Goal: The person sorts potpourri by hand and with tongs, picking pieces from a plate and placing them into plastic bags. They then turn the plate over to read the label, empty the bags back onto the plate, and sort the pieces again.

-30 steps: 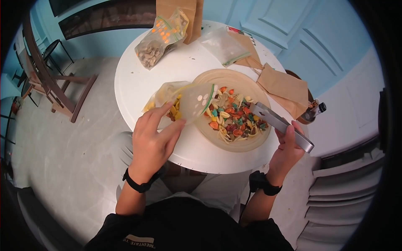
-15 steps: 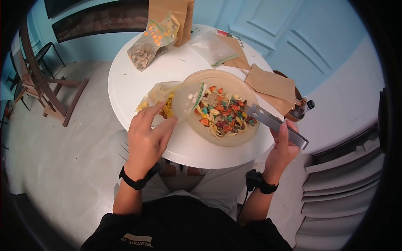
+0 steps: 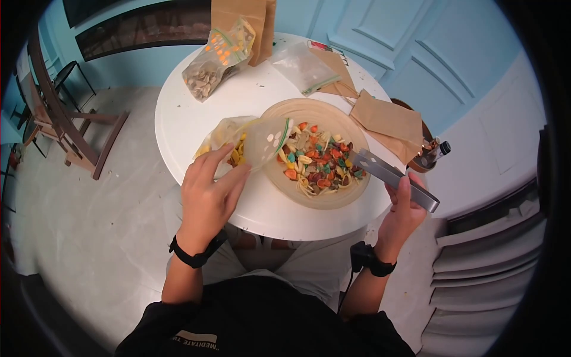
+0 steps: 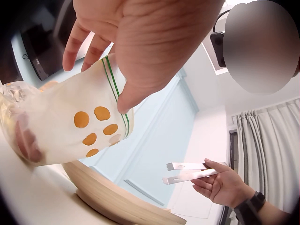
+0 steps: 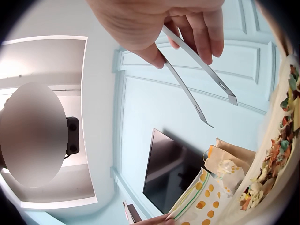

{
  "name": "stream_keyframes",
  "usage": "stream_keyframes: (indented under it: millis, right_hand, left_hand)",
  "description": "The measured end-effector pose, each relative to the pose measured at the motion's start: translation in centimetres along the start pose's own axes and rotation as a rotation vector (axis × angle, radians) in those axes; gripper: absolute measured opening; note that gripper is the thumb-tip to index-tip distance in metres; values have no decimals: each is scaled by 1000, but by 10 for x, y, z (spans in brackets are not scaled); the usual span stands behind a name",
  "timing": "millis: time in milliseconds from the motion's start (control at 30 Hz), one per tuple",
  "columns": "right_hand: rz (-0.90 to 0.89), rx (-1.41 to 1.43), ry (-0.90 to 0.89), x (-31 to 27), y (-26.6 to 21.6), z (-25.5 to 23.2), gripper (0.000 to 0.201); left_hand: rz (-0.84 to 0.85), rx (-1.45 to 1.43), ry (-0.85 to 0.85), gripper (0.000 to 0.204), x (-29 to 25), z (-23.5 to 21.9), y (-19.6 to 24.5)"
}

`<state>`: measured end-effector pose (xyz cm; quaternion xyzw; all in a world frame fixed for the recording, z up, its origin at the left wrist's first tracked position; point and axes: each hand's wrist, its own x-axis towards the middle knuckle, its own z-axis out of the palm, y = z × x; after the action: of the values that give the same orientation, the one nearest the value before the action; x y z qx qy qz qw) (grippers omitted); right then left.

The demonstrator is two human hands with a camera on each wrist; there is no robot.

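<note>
My left hand [image 3: 208, 187] pinches a clear zip bag [image 3: 267, 143] near its green-striped mouth, with the thumb on the near side in the left wrist view. The bag lies tilted, its mouth over the left rim of a round, pale wooden bowl [image 3: 285, 184]; yellow pieces [image 3: 239, 156] show inside it. Mixed dried petals and pods [image 3: 324, 163], orange, green and cream, lie in the bowl. Metal tongs [image 3: 386, 172] are held by my right hand [image 3: 401, 217] above the bowl's right side. Their two arms stand apart with nothing between the tips [image 5: 232, 100].
On the white round table [image 3: 178, 113], another zip bag [image 3: 208, 77] of brownish pieces leans by a standing paper bag [image 3: 259, 30]. A flat clear bag [image 3: 303, 68] and a folded paper bag [image 3: 386, 122] lie behind the bowl. A brown basket [image 3: 425, 157] with a bottle sits beyond the right edge.
The head view has shifted, so the table sits farther left than a second ago. Both hands keep nearly the same hold and place over the table.
</note>
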<state>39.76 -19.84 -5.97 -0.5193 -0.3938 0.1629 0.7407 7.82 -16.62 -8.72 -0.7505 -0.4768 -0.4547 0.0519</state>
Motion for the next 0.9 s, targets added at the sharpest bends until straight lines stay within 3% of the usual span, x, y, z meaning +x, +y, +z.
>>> stream_keyframes:
  millis: [200,333,667,900]
  right_hand:
    - [-73,-104,-53,21,5,-2,44]
    - [-13,-310,-178,39,8,-11,40]
    - [59,-406,-413,66,30,-5,25]
    - [163,-357,-331,64,20,1,26]
  left_hand:
    - [10,4,-1,21,13,0,4]
    - [21,-15,-44,23,16,4,7]
    - [33,-7,-62,23,18,8,14]
    - [28,-23,-50,25,18,9,13]
